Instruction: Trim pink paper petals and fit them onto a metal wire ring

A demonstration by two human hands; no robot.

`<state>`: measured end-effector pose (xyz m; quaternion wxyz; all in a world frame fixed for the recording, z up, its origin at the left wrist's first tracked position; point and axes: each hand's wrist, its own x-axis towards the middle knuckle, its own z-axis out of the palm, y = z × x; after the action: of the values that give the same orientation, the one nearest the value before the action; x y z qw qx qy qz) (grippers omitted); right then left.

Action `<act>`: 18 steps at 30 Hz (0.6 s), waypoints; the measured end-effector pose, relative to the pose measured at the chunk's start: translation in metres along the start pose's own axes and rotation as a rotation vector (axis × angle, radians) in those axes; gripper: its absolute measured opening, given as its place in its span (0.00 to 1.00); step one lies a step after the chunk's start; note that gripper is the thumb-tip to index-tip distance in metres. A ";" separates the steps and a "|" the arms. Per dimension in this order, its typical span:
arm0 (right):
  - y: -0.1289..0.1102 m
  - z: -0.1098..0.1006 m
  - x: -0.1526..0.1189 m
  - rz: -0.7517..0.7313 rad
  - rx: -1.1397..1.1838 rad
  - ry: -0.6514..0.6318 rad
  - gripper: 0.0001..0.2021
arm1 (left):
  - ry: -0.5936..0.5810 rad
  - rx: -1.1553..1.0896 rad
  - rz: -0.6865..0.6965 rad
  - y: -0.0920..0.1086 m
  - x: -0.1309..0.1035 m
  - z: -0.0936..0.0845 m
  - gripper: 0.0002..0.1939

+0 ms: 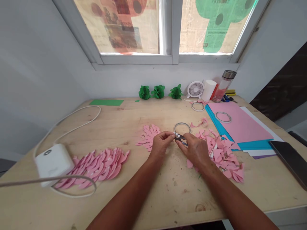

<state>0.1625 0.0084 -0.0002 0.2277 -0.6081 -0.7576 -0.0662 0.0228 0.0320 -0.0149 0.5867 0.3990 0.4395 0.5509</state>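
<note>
Pale wooden plank table [153, 198] fills the view, set under a papered window. Clock directions run from the hands at centre.

At 2 o'clock: stack of large paper sheets, pink on top [236, 123], blue, white and purple edges under it, with a thin tape ring [223, 117] lying on the pink. At 8 o'clock: white power adapter block [54, 163] with its white cable [79, 121] looping up to 10. Beside it, a fanned row of pink petal-shaped paper cutouts [100, 166]. At 3 to 4: loose heap of pink paper cutouts and scraps [224, 155], touching the right hand's wrist side. At 11: smaller pile of pink petals [148, 135], just beside the left hand.

Back edge, 12 to 1: three green folded-paper ornaments [158, 92], small white desk fan [195, 89], white cylinder [208, 90], clear bottle with metal cap [223, 86], second tape ring [198, 106]. Green paper sheet [106, 102] at 10. Dark flat slab [291, 159] at 3, by the table's right edge.

Step in hand, my read: peeling or tearing a bit of tape for the petals. Left hand [161, 145] pinches a small white tab [176, 134] between thumb and fingertips. Right hand [195, 150] is closed round a small dark tool [180, 137], maybe scissors or a cutter; too small to tell. Both meet dead centre, just above the table, with a thin clear tape ring [182, 128] lying at 12, just behind them.

Next move likely calls for a fine pinch and a steady pull. Nothing blocks the hands; the scrap heap crowds the right side.
</note>
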 end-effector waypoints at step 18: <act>0.000 0.000 0.001 0.010 0.018 -0.042 0.15 | 0.125 0.474 0.424 0.011 -0.008 0.001 0.06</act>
<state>0.1627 0.0092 -0.0003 0.2174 -0.6112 -0.7597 -0.0456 0.0202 0.0247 -0.0034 0.3214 0.5725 0.4979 0.5666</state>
